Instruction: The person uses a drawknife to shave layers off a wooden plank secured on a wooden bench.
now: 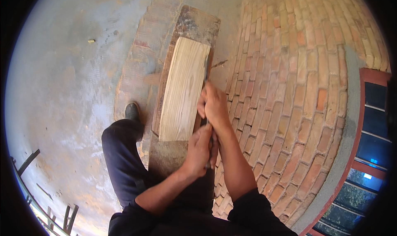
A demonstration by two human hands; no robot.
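Observation:
A pale rectangular wooden block with visible grain lies lengthwise on a worn, stained wooden bench. Along its right edge runs a long, thin dark tool; most of it is hidden, so its exact kind does not show. My right hand is closed round the tool's middle, right beside the block's edge. Lower down and closer to my body, my left hand grips the tool's near part, just past the block's near right corner. Both hands are closed, the right one farther forward.
A brick wall rises close on the right, with a red-framed window beyond it. My dark-trousered leg and shoe are left of the bench. A small yellowish scrap lies on the concrete floor. Dark metal bars stand at the lower left.

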